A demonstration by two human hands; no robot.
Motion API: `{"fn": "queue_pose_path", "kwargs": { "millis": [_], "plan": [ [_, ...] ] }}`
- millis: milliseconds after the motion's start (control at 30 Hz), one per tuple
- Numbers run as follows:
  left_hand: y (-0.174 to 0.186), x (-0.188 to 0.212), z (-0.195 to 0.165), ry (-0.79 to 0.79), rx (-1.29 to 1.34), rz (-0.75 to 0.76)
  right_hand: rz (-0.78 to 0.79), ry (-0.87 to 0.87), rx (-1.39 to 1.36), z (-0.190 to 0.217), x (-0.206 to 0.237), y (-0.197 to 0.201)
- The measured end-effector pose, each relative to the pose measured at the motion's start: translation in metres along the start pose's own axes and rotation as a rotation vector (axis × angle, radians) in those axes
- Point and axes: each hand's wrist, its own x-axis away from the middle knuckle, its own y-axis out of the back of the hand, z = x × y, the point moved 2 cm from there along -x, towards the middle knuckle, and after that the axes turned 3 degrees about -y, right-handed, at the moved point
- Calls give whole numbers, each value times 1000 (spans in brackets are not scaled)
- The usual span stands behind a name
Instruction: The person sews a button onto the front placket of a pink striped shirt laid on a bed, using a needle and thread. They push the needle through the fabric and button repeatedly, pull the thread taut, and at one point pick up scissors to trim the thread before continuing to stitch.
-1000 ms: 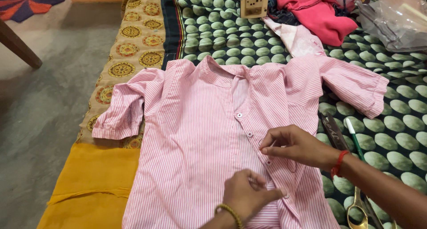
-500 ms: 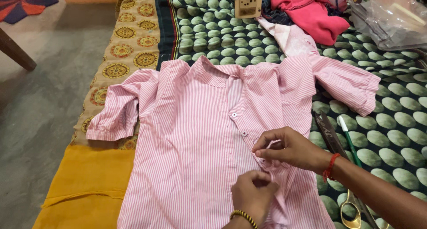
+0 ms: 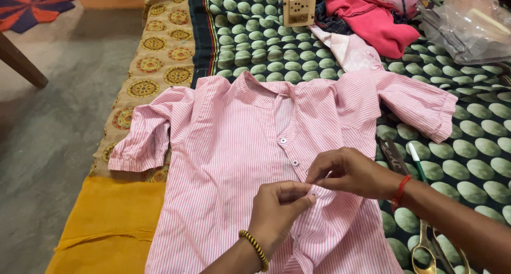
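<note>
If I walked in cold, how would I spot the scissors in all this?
Start at the pink striped shirt spread over the green dotted cloth. Follow the person's right hand down its forearm: the scissors lie just beside it on the cloth. Their gold-coloured loop handles set them apart from the thin green-and-white pen above.

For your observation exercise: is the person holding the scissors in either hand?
No. The scissors lie on the green patterned cloth, while the left hand and right hand both pinch the pink striped shirt.
</note>
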Motion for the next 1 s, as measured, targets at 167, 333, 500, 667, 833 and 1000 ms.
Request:
{"fn": "queue_pose_path", "kwargs": {
  "millis": [167, 333, 500, 667, 833, 1000],
  "plan": [
    [3, 4, -6, 93, -35, -75, 19, -33, 40, 6, 4, 5],
    [4, 9, -12, 156, 9, -72, 0, -7, 82, 9, 5, 5],
    [4, 11, -12, 176, 108, -67, 7, -16, 55, 5, 4, 7],
    [5, 10, -11, 185, 109, -89, -3, 29, 28, 5, 4, 9],
    [7, 10, -12, 176, 82, -70, 23, 57, 65, 9, 4, 9],
    [8, 11, -20, 179, 81, -53, 2, 80, 89, 18, 7, 12]
  ]
}}
